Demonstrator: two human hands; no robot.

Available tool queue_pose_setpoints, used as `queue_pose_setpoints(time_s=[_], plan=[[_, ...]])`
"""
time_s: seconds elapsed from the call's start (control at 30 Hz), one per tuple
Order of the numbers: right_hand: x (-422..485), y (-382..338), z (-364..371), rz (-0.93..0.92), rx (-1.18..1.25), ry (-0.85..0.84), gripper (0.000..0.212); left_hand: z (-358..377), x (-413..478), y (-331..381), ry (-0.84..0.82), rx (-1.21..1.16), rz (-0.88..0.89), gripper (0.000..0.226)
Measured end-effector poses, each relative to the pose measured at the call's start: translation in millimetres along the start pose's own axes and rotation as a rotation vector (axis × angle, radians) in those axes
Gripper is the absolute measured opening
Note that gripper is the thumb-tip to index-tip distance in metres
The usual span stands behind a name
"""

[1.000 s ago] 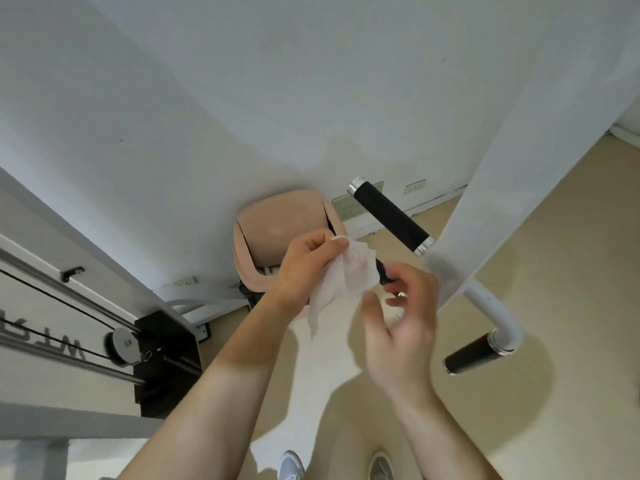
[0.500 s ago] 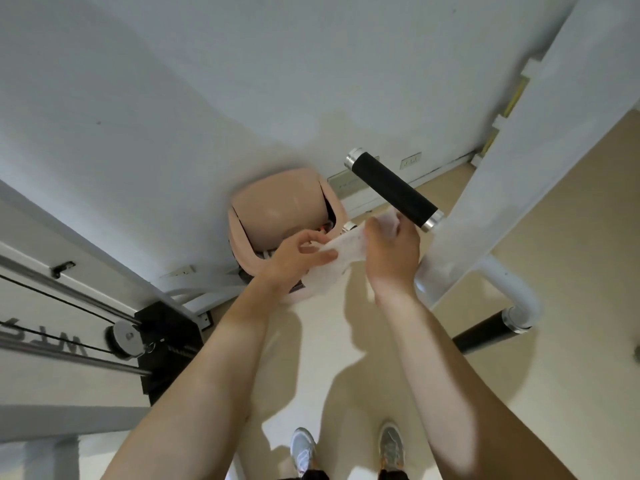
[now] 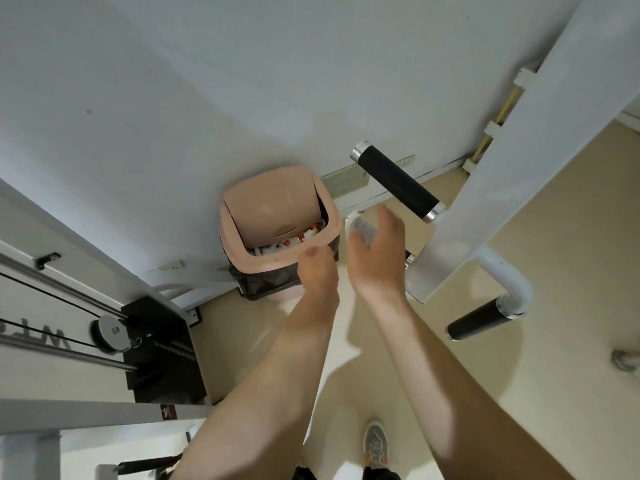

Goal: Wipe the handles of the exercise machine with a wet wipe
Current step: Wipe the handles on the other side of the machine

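At the centre of the frame the right hand (image 3: 375, 251) grasps a bunched white wet wipe (image 3: 360, 230); the wipe pokes out past its curled fingers (image 3: 389, 220) toward the left, just beside the rim of the pink swing-lid bin (image 3: 277, 220). Holding the wipe balled up rather than spread looks like a way to keep the damp cloth compact before it is pressed around a grip, though being so near the open bin it could equally be on its way to being thrown out; which of the two cannot be told.

The left hand (image 3: 317, 268) is blurred, low over the bin's near edge, and holds nothing that shows; whether its fingers are loose or curled I cannot tell.

Up and to the right of the right hand, a black foam handle (image 3: 396, 181) with chrome end caps juts from the white frame (image 3: 519, 161) of the machine, near the wipe but not touching it. A second black handle (image 3: 479, 318) hangs at the lower right on a white bent tube (image 3: 512, 285), well apart from both hands. A weight stack and pulley (image 3: 110, 332) stand at the left edge.
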State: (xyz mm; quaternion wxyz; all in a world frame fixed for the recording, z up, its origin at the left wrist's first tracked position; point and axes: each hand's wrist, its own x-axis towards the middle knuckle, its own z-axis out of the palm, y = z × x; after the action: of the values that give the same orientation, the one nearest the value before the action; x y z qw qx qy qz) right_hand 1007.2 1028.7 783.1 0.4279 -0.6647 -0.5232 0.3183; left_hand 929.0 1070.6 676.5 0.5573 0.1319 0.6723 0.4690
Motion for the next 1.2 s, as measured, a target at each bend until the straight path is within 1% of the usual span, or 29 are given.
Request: queue_pose_setpoints(time_s=[0.03,0.07,0.1,0.17,0.23,0.27,0.3,0.33,0.37,0.4,0.43,0.47,0.5,0.57,0.63,0.7,0.77,0.8,0.87,0.9,0.93,1.0,1.03,1.07,1.13,1.2], plan=[[-18.7,1.0,-10.0,-0.065,0.067,0.020,0.035,5.3,-0.7,2.9,-0.012,-0.119,-0.042,0.054],[-36.9,1.8,-22.2,-0.153,0.101,0.077,0.024,11.1,-8.0,8.5,-0.086,-0.232,-0.105,0.061],[-52.8,0.9,-36.6,-0.235,0.128,0.164,0.021,18.5,-16.8,16.7,-0.184,-0.307,-0.158,0.069],[-67.5,2.0,-61.7,-0.354,0.142,0.334,0.025,35.9,-22.1,29.6,-0.329,-0.351,-0.190,0.086],[-65.2,4.6,-81.5,-0.445,0.083,0.482,0.028,51.1,-24.2,38.9,-0.367,-0.397,-0.244,0.102],[-60.1,5.9,-88.2,-0.461,0.042,0.542,0.035,57.0,-24.9,41.6,-0.399,-0.431,-0.275,0.109],[-52.3,6.5,-92.9,-0.452,0.011,0.582,0.046,62.5,-24.9,40.7,-0.418,-0.441,-0.283,0.110],[-44.2,4.2,-96.8,-0.421,0.004,0.584,0.059,67.8,-26.1,37.2,-0.402,-0.413,-0.277,0.102],[-36.1,1.0,-99.2,-0.371,0.032,0.554,0.072,70.6,-20.5,31.2,-0.373,-0.397,-0.244,0.085],[-28.7,-3.9,-101.0,-0.311,0.092,0.510,0.082,71.3,-17.2,27.9,-0.338,-0.413,-0.203,0.062],[-21.5,-9.3,-102.8,-0.244,0.143,0.465,0.085,71.5,-16.1,26.3,-0.320,-0.460,-0.195,0.042],[-15.4,-13.8,-103.8,-0.180,0.152,0.431,0.080,70.6,-16.6,22.8,-0.324,-0.465,-0.204,0.033],[-9.3,-16.6,-104.4,-0.130,0.124,0.428,0.073,71.4,-17.3,18.3,-0.345,-0.466,-0.218,0.030],[0.0,-18.7,-103.9,-0.069,0.059,0.450,0.063,78.6,-22.4,5.4,-0.382,-0.440,-0.239,0.030],[3.7,-20.3,-102.0,-0.046,0.049,0.447,0.060,89.6,-35.1,-3.6,-0.386,-0.345,-0.244,0.033],[4.2,-19.3,-100.6,-0.036,0.047,0.449,0.060,98.5,-44.9,3.5,-0.312,-0.220,-0.239,0.026],[4.1,-15.8,-100.6,-0.043,0.050,0.439,0.060,95.5,-40.4,21.8,-0.233,-0.200,-0.311,0.022],[3.7,-14.1,-101.4,-0.044,0.054,0.430,0.060,89.3,-33.6,30.3,-0.215,-0.244,-0.334,0.021],[3.2,-11.9,-103.3,-0.037,0.059,0.421,0.060,78.0,-17.5,37.1,-0.277,-0.422,-0.337,0.022],[2.8,-11.0,-103.3,-0.033,0.054,0.415,0.059,73.8,-15.2,35.6,-0.321,-0.515,-0.305,0.026],[2.1,-11.0,-102.3,-0.028,0.043,0.409,0.060,72.1,-11.3,30.1,-0.341,-0.621,-0.271,0.034],[1.7,-10.9,-99.6,-0.026,0.019,0.410,0.061,72.3,-10.1,17.8,-0.393,-0.785,-0.254,0.047],[2.1,-10.4,-99.1,-0.028,0.008,0.416,0.061,74.5,-13.6,11.8,-0.414,-0.793,-0.244,0.046],[3.5,-9.7,-99.4,-0.029,-0.002,0.423,0.062,79.6,-16.4,6.3,-0.419,-0.755,-0.233,0.043],[7.1,-7.1,-101.3,-0.030,-0.016,0.433,0.064,90.9,-20.7,-3.3,-0.412,-0.546,-0.230,0.036],[10.7,-5.1,-104.0,-0.032,-0.014,0.439,0.064,103.7,-31.0,-3.5,-0.353,-0.357,-0.227,0.039]])
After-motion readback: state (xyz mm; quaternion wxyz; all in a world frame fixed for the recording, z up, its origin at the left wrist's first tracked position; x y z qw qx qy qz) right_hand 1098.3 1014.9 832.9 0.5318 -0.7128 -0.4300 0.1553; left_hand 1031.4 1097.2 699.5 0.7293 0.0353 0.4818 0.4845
